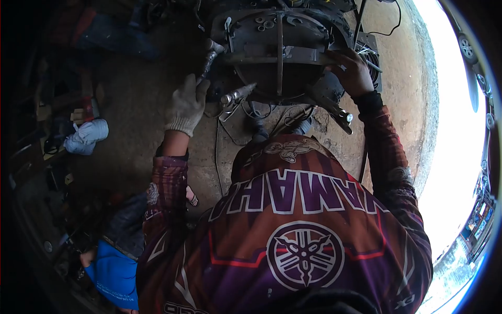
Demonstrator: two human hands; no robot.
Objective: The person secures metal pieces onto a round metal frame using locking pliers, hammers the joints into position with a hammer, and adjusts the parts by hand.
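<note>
My left hand (186,104), in a pale knitted glove, is closed around the lower end of what looks like a hammer (210,56). Its metal head points up beside the left edge of a round dark metal workbench (266,78). Across that bench lies a flat metal bar (303,54), crossed by a narrow upright strip (280,36). My bare right hand (353,73) grips the bar's right end, fingers bent over it. A locking-plier-like clamp (238,94) juts from the bench's front left, and another clamp (340,116) from the front right. Several metal rings (265,23) lie at the back.
Cables (218,152) trail over the concrete floor (130,131) near my feet. A coiled cable (372,60) sits right of the bench. A person in a blue shirt (112,272) is at lower left, and another person's legs (115,36) show at upper left. A pale bundle (86,136) lies left.
</note>
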